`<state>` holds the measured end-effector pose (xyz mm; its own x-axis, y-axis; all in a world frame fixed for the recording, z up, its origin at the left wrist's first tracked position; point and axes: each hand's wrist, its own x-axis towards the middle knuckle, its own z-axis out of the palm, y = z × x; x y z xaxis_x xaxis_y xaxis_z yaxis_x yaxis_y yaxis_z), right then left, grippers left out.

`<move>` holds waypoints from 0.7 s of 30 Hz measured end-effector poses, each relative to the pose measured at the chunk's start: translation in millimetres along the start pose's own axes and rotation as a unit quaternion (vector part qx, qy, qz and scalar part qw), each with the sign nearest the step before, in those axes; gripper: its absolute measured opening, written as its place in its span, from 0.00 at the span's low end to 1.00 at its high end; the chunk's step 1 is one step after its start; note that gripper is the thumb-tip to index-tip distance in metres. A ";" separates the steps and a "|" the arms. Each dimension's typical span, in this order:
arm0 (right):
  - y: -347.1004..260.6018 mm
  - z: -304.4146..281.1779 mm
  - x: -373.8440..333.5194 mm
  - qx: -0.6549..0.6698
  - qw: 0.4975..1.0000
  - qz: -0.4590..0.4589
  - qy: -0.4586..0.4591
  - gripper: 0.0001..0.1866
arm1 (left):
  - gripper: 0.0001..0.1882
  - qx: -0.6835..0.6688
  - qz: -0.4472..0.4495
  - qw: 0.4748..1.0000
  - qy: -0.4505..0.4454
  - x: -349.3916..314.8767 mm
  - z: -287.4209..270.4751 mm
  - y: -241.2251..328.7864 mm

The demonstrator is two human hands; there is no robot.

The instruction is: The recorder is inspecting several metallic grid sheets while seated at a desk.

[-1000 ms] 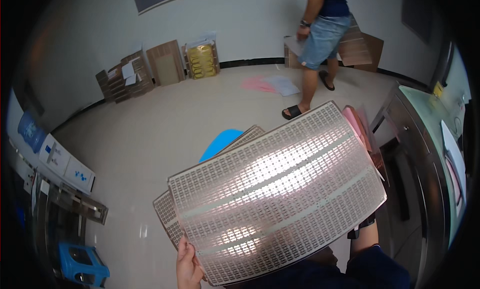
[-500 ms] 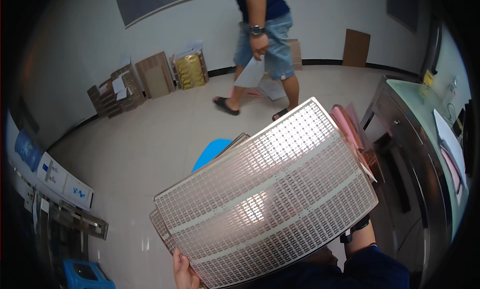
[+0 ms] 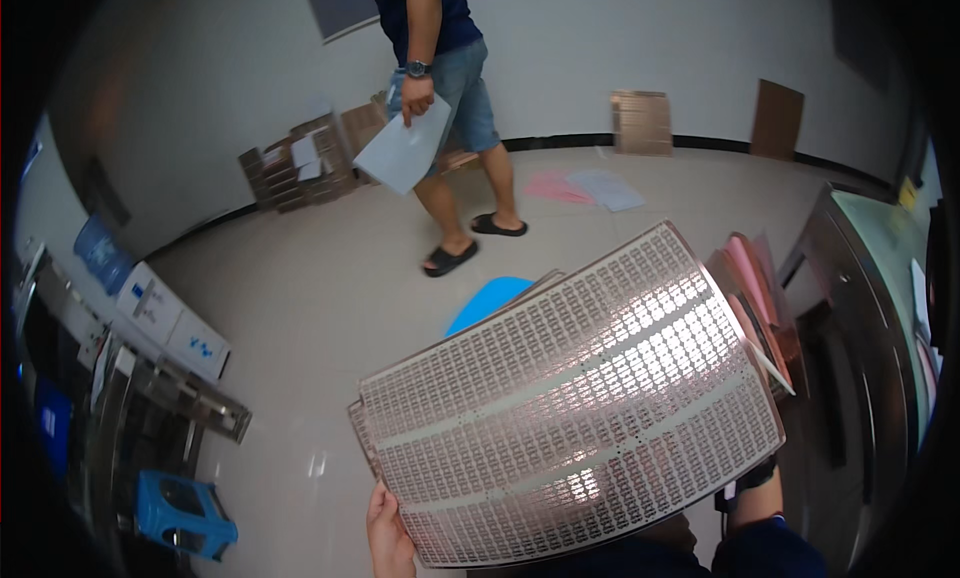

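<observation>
A large thin circuit board panel (image 3: pixel 560 418), shiny and copper-toned with rows of small repeated patterns, is held tilted in front of me. My left hand (image 3: pixel 388 533) is closed on its lower left edge, thumb on the near side. A second panel edge (image 3: pixel 362 438) peeks out behind it at the left. My right forearm (image 3: pixel 765 498), with a black band at the wrist, reaches up to the panel's lower right corner. The right hand's fingers are hidden behind the panel.
A blue stool top (image 3: pixel 490 303) shows behind the panel. Pink sheets and boards (image 3: pixel 750 278) stand at the right by a glass-topped metal desk (image 3: pixel 870 238). A person (image 3: pixel 440 98) holding a white sheet walks ahead. Papers (image 3: pixel 600 190) lie on the floor; a blue stool (image 3: pixel 185 513) stands left.
My view has swung left, so the room and panel sit further right. The panel's glare has shifted. The walking person has moved left with the white sheet.
</observation>
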<state>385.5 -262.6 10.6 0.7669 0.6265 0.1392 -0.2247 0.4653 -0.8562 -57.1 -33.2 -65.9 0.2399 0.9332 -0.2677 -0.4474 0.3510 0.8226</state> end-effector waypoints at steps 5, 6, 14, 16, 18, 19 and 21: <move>13.9 2.1 18.9 0.031 0.989 0.060 -0.134 0.30 | 0.17 0.011 0.017 0.998 0.061 -1.8 -21.7 25.3; 11.0 3.7 17.8 0.012 0.985 0.073 -0.157 0.31 | 0.18 0.019 0.033 0.998 0.054 -1.6 -19.9 30.5; 22.9 4.8 29.2 -0.118 0.984 0.084 -0.101 0.27 | 0.16 0.021 0.084 0.996 0.019 5.5 13.6 42.4; 24.7 6.1 27.7 -0.140 0.983 0.079 -0.089 0.26 | 0.16 0.033 0.096 0.995 0.013 8.8 15.1 42.8; 23.6 9.0 25.9 -0.140 0.983 0.080 -0.089 0.25 | 0.16 0.035 0.100 0.994 0.017 9.6 17.7 43.7; 23.7 10.8 24.1 -0.136 0.984 0.080 -0.085 0.25 | 0.16 0.039 0.106 0.993 0.023 10.0 18.1 44.7; 22.3 11.4 21.8 -0.142 0.984 0.075 -0.078 0.25 | 0.16 0.030 0.098 0.995 0.023 10.1 16.1 44.0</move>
<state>390.4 -231.3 0.2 0.6314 0.7735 0.0555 -0.1353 0.1803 -0.9743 -60.6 -9.6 -24.3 0.1136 0.9861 -0.1209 -0.4297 0.1585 0.8889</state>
